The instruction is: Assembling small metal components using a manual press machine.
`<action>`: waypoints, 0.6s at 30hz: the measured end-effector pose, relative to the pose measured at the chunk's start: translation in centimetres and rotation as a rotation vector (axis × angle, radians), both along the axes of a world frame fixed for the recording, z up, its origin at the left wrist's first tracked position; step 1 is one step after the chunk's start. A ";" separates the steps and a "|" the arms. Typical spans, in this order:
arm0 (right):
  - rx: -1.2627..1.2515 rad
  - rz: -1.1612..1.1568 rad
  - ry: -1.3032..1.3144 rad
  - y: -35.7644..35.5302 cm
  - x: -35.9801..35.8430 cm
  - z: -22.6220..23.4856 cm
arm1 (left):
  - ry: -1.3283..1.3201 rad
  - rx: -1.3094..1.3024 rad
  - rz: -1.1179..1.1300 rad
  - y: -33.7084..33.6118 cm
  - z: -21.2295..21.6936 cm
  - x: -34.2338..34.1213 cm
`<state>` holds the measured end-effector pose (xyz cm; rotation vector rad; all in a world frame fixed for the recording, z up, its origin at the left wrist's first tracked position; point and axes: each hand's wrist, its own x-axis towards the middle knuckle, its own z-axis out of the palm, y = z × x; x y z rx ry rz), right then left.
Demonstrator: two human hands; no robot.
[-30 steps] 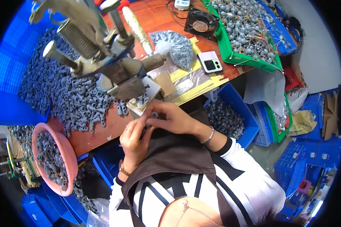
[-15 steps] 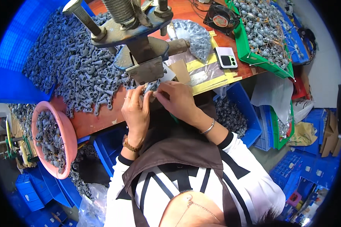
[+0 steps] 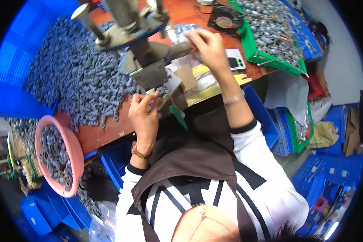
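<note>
Beside one metal press (image 3: 150,76), one left hand (image 3: 143,116) and one right hand (image 3: 213,49) bend fingers, their hold unclear.

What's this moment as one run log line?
left hand: near worn metal press | right hand: near clear plastic bag, touch unclear | small grey parts: heaped on red table

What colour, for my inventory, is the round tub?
The tub is pink, clearest in the head view.

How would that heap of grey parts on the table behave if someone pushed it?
The heap of grey parts would likely slide and scatter, being loose, separate pieces. Some might roll, since many look tubular. Each seems stiff, keeping its shape in the pile.
</note>
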<state>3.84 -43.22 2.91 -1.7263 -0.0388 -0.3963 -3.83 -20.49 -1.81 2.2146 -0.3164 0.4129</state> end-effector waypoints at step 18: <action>-0.404 0.295 -0.914 0.6 -11.8 6.9 | -0.106 0.423 0.051 0.0 1.5 -0.6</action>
